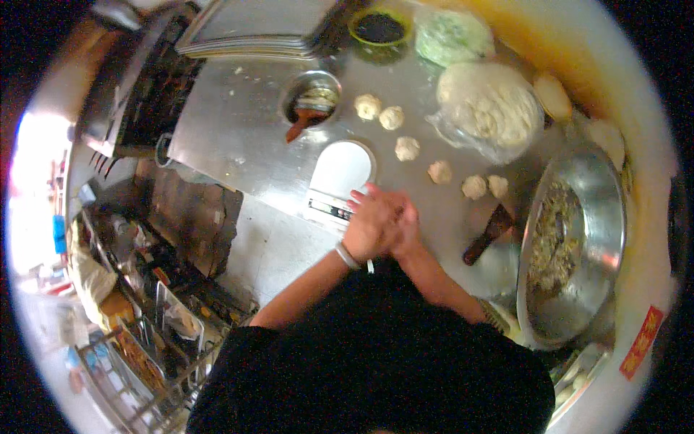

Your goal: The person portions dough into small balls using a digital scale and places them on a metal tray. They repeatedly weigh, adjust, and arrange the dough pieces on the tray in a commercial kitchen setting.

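My left hand [373, 227] and my right hand [405, 221] are pressed together in front of my body, blurred; whether anything lies between the palms is hidden. They are just beside the lower right corner of a white kitchen scale [342, 168], whose plate is bare. Several small dough balls [407, 148] lie in a curved row beyond and to the right of my hands. Farther back sits a large mass of dough [488, 108] under clear plastic. A dark-handled scraper or similar flat tool [488, 233] rests right of my hands.
At the right a large metal bowl [596, 211] holds chopped filling [556, 238]. Behind the scale stands a small metal bowl [334, 89] with a reddish-brown tool in it. A yellow-green bowl [352, 27], a plastic-wrapped green mass [452, 37] and stacked trays [244, 48] are at the back.
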`<move>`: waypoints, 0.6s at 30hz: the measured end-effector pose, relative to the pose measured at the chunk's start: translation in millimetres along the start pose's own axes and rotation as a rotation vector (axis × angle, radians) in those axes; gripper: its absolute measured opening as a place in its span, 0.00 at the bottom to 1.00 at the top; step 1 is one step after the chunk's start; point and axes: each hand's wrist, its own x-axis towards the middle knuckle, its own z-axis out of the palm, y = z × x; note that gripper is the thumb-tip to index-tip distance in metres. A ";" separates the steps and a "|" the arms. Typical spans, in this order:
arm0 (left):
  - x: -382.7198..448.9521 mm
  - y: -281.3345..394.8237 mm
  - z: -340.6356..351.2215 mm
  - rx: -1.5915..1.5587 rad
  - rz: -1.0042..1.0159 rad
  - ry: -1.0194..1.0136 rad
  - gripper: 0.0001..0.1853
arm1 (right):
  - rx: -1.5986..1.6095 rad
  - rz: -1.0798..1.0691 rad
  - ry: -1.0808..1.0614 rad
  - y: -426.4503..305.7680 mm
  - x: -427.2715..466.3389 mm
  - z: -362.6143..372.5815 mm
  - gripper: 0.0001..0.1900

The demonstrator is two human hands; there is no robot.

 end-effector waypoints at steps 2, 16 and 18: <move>-4.7 -2.1 -1.3 -0.031 0.247 0.213 0.29 | -0.046 0.100 -0.019 2.8 -2.1 1.0 0.26; -195.8 -136.4 -41.1 0.287 -0.586 0.527 0.30 | -1.981 -0.760 0.145 -74.8 46.5 -104.0 0.13; -278.3 -179.4 -17.3 0.200 -0.816 0.692 0.27 | -1.586 -0.651 0.155 -66.5 58.2 -77.2 0.11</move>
